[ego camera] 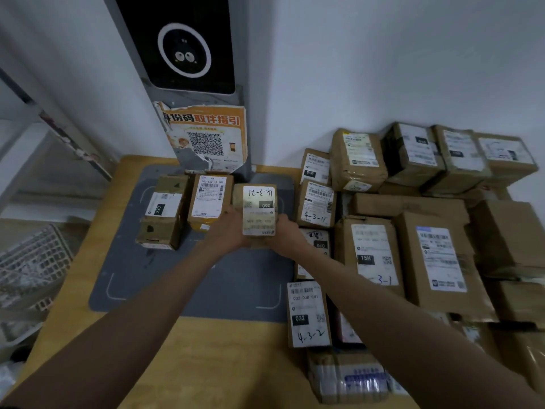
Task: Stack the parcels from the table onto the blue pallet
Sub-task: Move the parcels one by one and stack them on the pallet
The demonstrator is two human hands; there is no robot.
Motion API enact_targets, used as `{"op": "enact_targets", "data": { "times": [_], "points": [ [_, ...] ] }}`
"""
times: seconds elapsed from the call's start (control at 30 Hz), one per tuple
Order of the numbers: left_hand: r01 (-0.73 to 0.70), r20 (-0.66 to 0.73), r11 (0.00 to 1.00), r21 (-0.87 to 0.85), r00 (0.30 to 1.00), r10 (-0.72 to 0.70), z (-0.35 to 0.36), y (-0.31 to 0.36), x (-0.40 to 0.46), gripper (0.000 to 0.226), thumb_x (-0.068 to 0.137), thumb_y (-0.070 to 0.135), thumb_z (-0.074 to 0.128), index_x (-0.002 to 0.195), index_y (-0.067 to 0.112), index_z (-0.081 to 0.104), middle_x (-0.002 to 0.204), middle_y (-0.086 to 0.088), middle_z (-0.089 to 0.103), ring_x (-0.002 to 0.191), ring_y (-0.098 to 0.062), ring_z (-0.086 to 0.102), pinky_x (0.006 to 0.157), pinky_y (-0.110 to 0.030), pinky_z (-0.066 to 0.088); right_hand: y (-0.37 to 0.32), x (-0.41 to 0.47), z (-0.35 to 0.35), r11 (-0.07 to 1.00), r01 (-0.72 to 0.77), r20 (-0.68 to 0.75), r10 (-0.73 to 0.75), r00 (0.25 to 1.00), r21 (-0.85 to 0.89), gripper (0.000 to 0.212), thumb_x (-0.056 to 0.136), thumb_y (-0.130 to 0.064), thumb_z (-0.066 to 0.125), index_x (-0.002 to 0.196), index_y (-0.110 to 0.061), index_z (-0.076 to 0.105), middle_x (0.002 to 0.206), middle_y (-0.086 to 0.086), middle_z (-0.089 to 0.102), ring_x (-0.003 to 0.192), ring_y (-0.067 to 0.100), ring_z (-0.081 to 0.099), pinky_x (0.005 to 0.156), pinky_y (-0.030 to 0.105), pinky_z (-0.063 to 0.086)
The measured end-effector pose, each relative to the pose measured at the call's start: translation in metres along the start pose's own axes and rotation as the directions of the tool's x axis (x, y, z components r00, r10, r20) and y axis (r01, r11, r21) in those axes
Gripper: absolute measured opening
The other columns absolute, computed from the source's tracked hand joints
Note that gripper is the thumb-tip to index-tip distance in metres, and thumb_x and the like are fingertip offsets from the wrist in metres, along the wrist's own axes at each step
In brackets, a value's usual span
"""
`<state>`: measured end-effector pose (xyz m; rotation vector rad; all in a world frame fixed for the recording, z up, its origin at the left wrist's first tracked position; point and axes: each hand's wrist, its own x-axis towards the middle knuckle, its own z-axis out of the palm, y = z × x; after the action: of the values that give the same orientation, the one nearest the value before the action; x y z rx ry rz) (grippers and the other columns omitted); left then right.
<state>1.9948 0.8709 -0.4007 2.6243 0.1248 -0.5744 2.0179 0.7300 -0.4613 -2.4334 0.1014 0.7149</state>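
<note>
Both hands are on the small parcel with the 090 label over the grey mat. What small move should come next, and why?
Probably lift it straight up, clear of the neighbours. The left hand and right hand grip the 090 parcel from both sides over the grey mat, close beside another labelled parcel. No blue pallet is in view, so carrying follows.

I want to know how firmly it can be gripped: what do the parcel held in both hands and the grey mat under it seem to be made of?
The held parcel looks like brown corrugated cardboard, with a glossy white paper label that catches the light. The grey mat looks like matte rubber or soft plastic, flat and dull with thin printed corner marks; which of the two is unclear.
</note>
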Motion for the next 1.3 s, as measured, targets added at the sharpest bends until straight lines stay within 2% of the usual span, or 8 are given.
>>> {"op": "enact_targets", "data": {
  "times": [0.2,0.27,0.37,0.57,0.7,0.9,1.13,1.3],
  "points": [
    [0.06,-0.027,0.997,-0.053,0.998,-0.061,-0.02,0.012,-0.057,0.093,0.072,0.022,0.085,0.138,-0.001,0.024,0.132,-0.022,0.047,0.12,-0.036,0.051,0.095,-0.048,0.049,-0.015,-0.066,-0.017,0.998,0.065,-0.065,-0.063,0.996,0.026,0.064,0.086,-0.038,0.069,0.13,0.0,0.043,0.127,0.017,0.049,0.115,0.034,0.056,0.082,0.036,0.046],
    [0.023,-0.032,0.998,-0.05,0.999,-0.025,-0.024,0.02,-0.08,0.088,0.076,0.024,0.083,0.138,0.0,0.026,0.133,-0.023,0.046,0.12,-0.037,0.051,0.096,-0.049,0.048,-0.013,-0.09,-0.019,0.996,0.088,-0.101,-0.085,0.991,0.017,0.061,0.085,-0.041,0.068,0.129,-0.004,0.047,0.124,0.015,0.051,0.112,0.033,0.058,0.079,0.033,0.047],
    [-0.048,-0.016,0.999,0.002,0.999,0.048,-0.022,0.03,-0.113,0.079,0.08,0.019,0.079,0.141,0.004,0.031,0.137,-0.023,0.04,0.122,-0.04,0.048,0.099,-0.05,0.046,-0.003,-0.128,-0.02,0.99,0.139,-0.144,-0.137,0.98,0.004,0.056,0.084,-0.038,0.069,0.126,-0.006,0.05,0.122,0.012,0.051,0.11,0.03,0.058,0.087,0.039,0.052],
    [-0.153,0.03,0.983,0.105,0.988,0.151,0.006,0.045,-0.173,0.079,0.079,0.025,0.079,0.142,0.007,0.036,0.137,-0.019,0.039,0.121,-0.037,0.049,0.096,-0.041,0.046,0.032,-0.195,-0.006,0.987,0.162,-0.214,-0.159,0.964,-0.004,0.054,0.081,-0.037,0.064,0.127,-0.012,0.053,0.123,0.013,0.056,0.112,0.03,0.059,0.09,0.046,0.054],
    [-0.153,0.049,0.981,0.116,0.988,0.149,0.029,0.058,-0.204,0.074,0.081,0.018,0.077,0.139,0.002,0.034,0.138,-0.021,0.04,0.128,-0.035,0.042,0.1,-0.039,0.042,0.057,-0.234,-0.002,0.987,0.162,-0.21,-0.155,0.965,0.016,0.05,0.085,-0.024,0.066,0.129,-0.008,0.048,0.126,0.014,0.054,0.114,0.03,0.057,0.094,0.046,0.053],
    [-0.131,0.063,0.978,0.165,0.991,0.122,0.054,0.077,-0.236,0.076,0.082,0.023,0.076,0.141,0.007,0.032,0.136,-0.018,0.04,0.123,-0.033,0.048,0.095,-0.038,0.045,0.092,-0.27,-0.004,0.983,0.177,-0.198,-0.164,0.966,0.052,0.063,0.084,-0.016,0.069,0.138,-0.003,0.038,0.133,0.016,0.052,0.12,0.033,0.054,0.095,0.045,0.05],
    [-0.12,0.092,0.976,0.181,0.99,0.105,0.096,0.106,-0.264,0.067,0.083,0.028,0.075,0.136,0.01,0.038,0.131,-0.015,0.039,0.114,-0.031,0.052,0.089,-0.037,0.047,0.147,-0.304,-0.014,0.978,0.204,-0.125,-0.198,0.972,0.035,0.053,0.086,-0.013,0.067,0.132,-0.002,0.043,0.128,0.019,0.052,0.117,0.033,0.054,0.095,0.046,0.05],
    [-0.179,0.123,0.967,0.181,0.98,0.158,0.126,0.137,-0.267,0.068,0.083,0.03,0.073,0.143,0.022,0.042,0.138,-0.013,0.037,0.118,-0.031,0.05,0.095,-0.039,0.049,0.195,-0.312,-0.025,0.985,0.147,-0.108,-0.137,0.985,0.093,0.052,0.085,-0.01,0.068,0.13,-0.004,0.043,0.124,0.015,0.059,0.113,0.029,0.059,0.09,0.043,0.054]
  ]
}}
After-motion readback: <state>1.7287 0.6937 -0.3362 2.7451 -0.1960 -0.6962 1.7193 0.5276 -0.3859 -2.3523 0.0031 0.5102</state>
